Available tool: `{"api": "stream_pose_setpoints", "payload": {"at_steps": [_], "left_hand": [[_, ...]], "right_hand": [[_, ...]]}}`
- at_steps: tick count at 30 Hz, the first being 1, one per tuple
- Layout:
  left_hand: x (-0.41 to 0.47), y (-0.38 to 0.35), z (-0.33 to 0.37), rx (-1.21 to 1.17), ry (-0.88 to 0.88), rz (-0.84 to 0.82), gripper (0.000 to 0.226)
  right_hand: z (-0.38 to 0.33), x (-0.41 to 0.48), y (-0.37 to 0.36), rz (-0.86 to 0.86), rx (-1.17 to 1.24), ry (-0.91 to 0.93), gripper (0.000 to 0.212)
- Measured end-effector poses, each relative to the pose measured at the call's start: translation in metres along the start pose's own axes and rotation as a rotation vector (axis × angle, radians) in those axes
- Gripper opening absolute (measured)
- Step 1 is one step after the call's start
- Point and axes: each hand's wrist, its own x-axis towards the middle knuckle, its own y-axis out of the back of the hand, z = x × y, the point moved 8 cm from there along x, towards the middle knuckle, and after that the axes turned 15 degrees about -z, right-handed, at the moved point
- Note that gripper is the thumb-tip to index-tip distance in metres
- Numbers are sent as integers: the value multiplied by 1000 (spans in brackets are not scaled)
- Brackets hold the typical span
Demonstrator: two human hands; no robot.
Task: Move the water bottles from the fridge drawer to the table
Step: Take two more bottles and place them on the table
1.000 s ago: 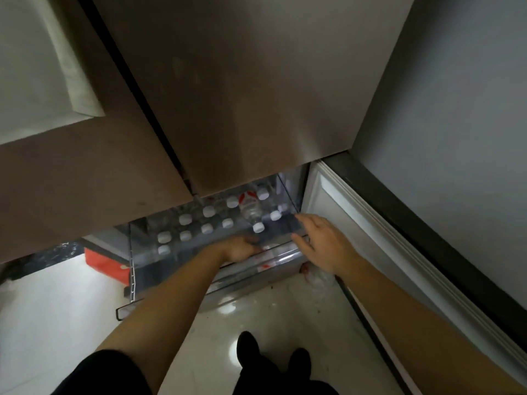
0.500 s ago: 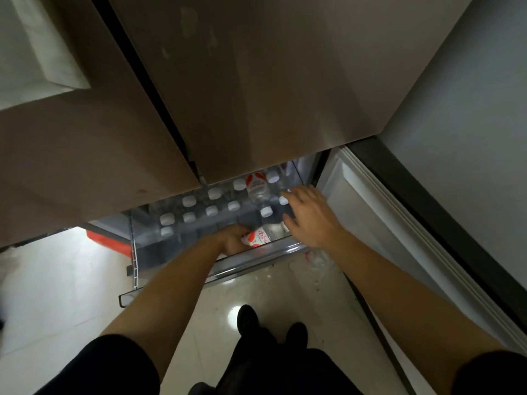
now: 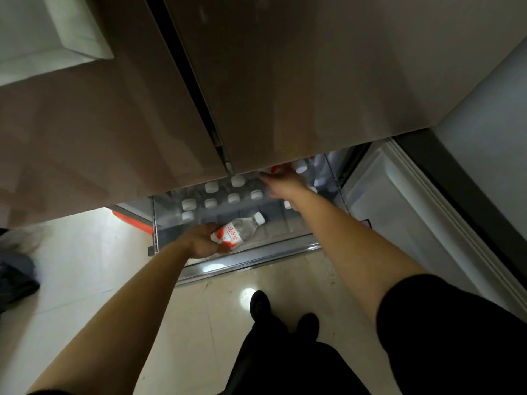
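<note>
The fridge drawer point(image 3: 245, 253) is pulled out low in front of me, with several upright water bottles point(image 3: 211, 187) showing white caps. My left hand point(image 3: 201, 241) grips a clear water bottle with a red-and-white label point(image 3: 238, 230), tilted on its side above the drawer's front, cap pointing right. My right hand point(image 3: 282, 185) reaches deep into the back right of the drawer, at a bottle with a red label point(image 3: 278, 168). Its fingers are partly hidden under the fridge door, so its grip is unclear.
Two large brown fridge doors point(image 3: 285, 81) hang above the drawer and hide its back rows. An open white door panel point(image 3: 399, 212) stands at the right. An orange object point(image 3: 134, 222) lies left of the drawer. My feet point(image 3: 282, 312) stand on the glossy floor.
My left hand has lifted the labelled bottle up out of the front of the drawer. My right hand has moved farther back and up into the drawer's rear right corner.
</note>
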Motion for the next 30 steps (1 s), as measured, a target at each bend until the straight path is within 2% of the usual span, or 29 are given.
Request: {"api": "stream_pose_setpoints", "payload": {"at_steps": [2, 4, 7, 9, 10, 12, 15, 17, 20, 23, 26, 29, 30], "left_hand": [[3, -1, 0, -43, 24, 49, 60], [5, 2, -4, -96, 64, 141, 64], [10, -5, -2, -6, 50, 77, 74], [7, -3, 8, 110, 33, 91, 78], [6, -1, 11, 151, 26, 118, 81], [4, 4, 19, 208, 20, 150, 85], [2, 9, 27, 239, 27, 172, 84], [-2, 11, 32, 236, 26, 202, 81], [-11, 16, 38, 231, 12, 254, 78], [-23, 22, 43, 189, -22, 303, 79], [-42, 37, 49, 81, -98, 414, 82], [-59, 52, 56, -60, -198, 481, 70], [-64, 56, 56, -112, -233, 498, 64]], "right_hand": [[-2, 10, -4, 32, 33, 14, 66], [0, 20, -8, 41, 28, 22, 63], [2, 18, -10, 48, 111, 25, 37], [-1, 8, -10, 4, 290, 32, 12], [-3, 2, -8, -28, 387, 36, 10], [-3, -10, -1, -66, 441, -5, 24], [4, -32, 10, -61, 336, -72, 48], [7, -47, 19, -2, 177, -38, 65], [8, -74, 39, 133, -89, 36, 72], [5, -97, 53, 152, -226, 72, 71], [-11, -124, 65, 183, -280, 121, 60], [-30, -143, 71, 222, -294, 174, 39], [-37, -146, 70, 237, -334, 185, 37]]}}
